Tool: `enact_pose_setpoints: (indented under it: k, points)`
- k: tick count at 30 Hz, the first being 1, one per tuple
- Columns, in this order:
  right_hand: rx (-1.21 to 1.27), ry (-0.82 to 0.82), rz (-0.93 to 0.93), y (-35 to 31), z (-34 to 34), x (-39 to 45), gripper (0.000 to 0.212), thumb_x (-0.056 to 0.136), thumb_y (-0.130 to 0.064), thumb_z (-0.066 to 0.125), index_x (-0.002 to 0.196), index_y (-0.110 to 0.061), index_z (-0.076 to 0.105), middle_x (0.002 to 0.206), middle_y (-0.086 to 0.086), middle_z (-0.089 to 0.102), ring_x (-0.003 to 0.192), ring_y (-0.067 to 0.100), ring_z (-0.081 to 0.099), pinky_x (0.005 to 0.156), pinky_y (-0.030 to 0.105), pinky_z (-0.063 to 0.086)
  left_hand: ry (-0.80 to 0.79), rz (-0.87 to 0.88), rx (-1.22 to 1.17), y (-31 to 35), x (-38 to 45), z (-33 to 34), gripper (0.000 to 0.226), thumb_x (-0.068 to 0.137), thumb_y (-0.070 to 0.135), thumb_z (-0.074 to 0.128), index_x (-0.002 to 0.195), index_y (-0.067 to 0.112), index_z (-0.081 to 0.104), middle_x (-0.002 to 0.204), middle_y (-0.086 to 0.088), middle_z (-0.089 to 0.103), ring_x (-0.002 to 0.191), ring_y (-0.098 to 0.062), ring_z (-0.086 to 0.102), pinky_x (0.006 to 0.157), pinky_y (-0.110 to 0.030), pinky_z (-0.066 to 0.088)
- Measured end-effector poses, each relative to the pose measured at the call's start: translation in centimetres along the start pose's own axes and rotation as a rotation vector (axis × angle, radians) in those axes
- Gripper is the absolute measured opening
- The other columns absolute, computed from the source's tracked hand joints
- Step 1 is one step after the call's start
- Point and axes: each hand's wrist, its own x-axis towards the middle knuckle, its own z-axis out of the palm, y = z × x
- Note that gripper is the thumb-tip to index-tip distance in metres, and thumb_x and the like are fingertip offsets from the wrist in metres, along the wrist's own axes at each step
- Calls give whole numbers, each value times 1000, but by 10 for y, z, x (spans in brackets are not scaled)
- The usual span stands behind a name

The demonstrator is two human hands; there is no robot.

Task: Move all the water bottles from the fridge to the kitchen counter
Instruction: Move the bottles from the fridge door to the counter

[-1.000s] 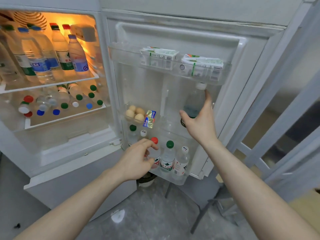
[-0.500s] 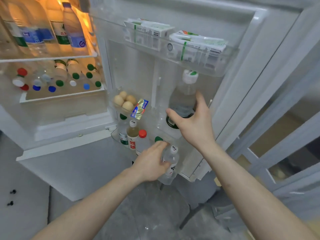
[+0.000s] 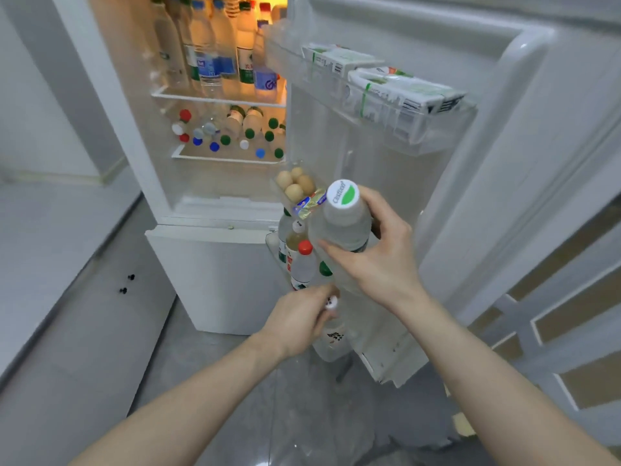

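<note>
My right hand [image 3: 383, 260] grips a large clear water bottle [image 3: 342, 227] with a white and green cap, lifted out in front of the open fridge door. My left hand [image 3: 299, 317] holds a small white-capped bottle [image 3: 332, 331] by its neck at the bottom door shelf. A red-capped bottle [image 3: 304, 264] and other small bottles stand in that door shelf. Several upright bottles [image 3: 215, 58] fill the upper fridge shelf, and several more lie on the shelf [image 3: 232, 136] below, caps facing out.
The fridge door [image 3: 487, 163] stands open on the right, with cartons [image 3: 396, 89] in its top rack and eggs [image 3: 295, 183] in a middle tray. White cabinets [image 3: 50, 264] run along the left. Grey floor lies below.
My right hand has pulled the large bottle out of the door and toward me. My left hand has closed around the small white-capped bottle. My view has swung left and down.
</note>
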Motion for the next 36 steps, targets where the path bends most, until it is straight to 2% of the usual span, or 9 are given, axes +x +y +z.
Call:
enact_pose_setpoints:
  k: [2, 6, 9, 11, 19, 23, 26, 30, 36]
  points:
    - [7, -25, -54, -6, -1, 0, 65, 71, -7, 93, 129, -19, 65, 125, -11, 70, 119, 13, 65, 100, 31, 51, 109, -6, -41, -2, -25, -11, 16, 100, 37, 58, 113, 30, 52, 88, 15, 56, 80, -13, 56, 68, -35, 49]
    - [55, -110, -186, -27, 15, 5, 65, 72, -3, 92, 130, -14, 65, 134, -4, 68, 129, 15, 62, 107, 43, 50, 394, -93, -101, 5, -79, -50, 24, 99, 38, 63, 122, 32, 59, 103, 23, 57, 91, -4, 55, 76, -27, 48]
    - [115, -181, -196, -49, 50, 2, 68, 71, -7, 93, 131, -19, 63, 127, -12, 67, 120, 10, 62, 99, 28, 50, 523, -214, -101, 1, -125, -85, 24, 99, 42, 62, 122, 35, 59, 106, 27, 58, 103, -4, 56, 79, -35, 54]
    - [193, -247, -151, -62, 75, -6, 68, 71, -8, 93, 130, -21, 62, 118, -19, 66, 111, 7, 63, 91, 22, 49, 569, -271, -87, -7, -156, -102, 24, 98, 42, 63, 121, 35, 61, 109, 25, 62, 106, -4, 57, 82, -36, 55]
    - [359, -620, -78, -143, 213, -84, 66, 71, -17, 95, 127, -33, 64, 116, -15, 72, 108, 10, 68, 93, 39, 57, 728, -676, 43, -46, -350, -153, 27, 97, 48, 60, 123, 43, 59, 103, 19, 68, 97, -5, 63, 87, -39, 56]
    - [410, -800, -72, -199, 278, -141, 58, 70, -20, 95, 117, -37, 65, 107, -13, 74, 101, 12, 70, 89, 40, 60, 852, -884, 103, -44, -462, -174, 25, 96, 48, 63, 121, 44, 59, 100, 15, 69, 90, -7, 66, 84, -39, 55]
    - [439, -913, -79, -235, 323, -187, 55, 68, -24, 95, 112, -38, 65, 103, -15, 74, 98, 9, 70, 87, 37, 60, 899, -1002, 160, -35, -535, -186, 24, 96, 44, 63, 119, 45, 59, 100, 18, 69, 95, -6, 65, 86, -40, 55]
    - [491, -1086, -117, -291, 376, -250, 57, 67, -25, 96, 112, -39, 64, 99, -14, 75, 95, 9, 72, 76, 20, 56, 1010, -1157, 199, -11, -630, -192, 27, 96, 51, 59, 122, 45, 59, 104, 24, 69, 97, -5, 65, 86, -38, 56]
    - [559, -1297, -251, -364, 438, -327, 66, 65, -29, 97, 119, -43, 62, 113, -19, 71, 106, 4, 68, 89, 32, 59, 1205, -1430, 183, 24, -737, -188, 22, 95, 46, 64, 117, 46, 62, 102, 18, 71, 87, -10, 69, 77, -40, 57]
